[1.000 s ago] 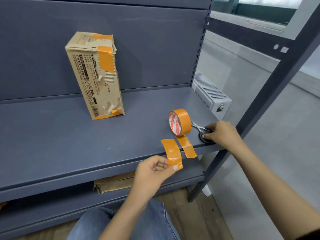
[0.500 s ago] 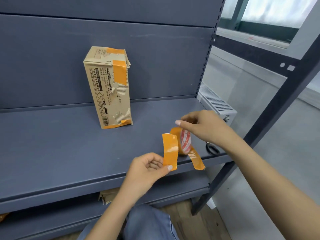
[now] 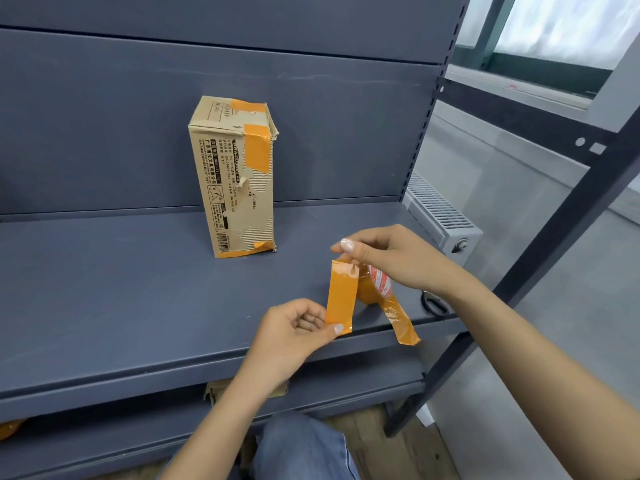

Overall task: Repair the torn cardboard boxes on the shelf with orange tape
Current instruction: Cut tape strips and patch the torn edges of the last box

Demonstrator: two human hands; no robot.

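In front of me stands a dark grey metal shelf unit with a flat back panel. At the right I see a white radiator, a bright window, and below a wooden floor

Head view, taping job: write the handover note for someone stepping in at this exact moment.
Left hand pinches the bottom of a cut tape strip; right hand pinches its top.
Tape roll stands on the shelf behind the strip, loose tail over the edge; scissors beside it.
Cardboard box stands upright, orange patches at top and bottom.
Left: torn patches mid-face remain bare; stick this strip there.
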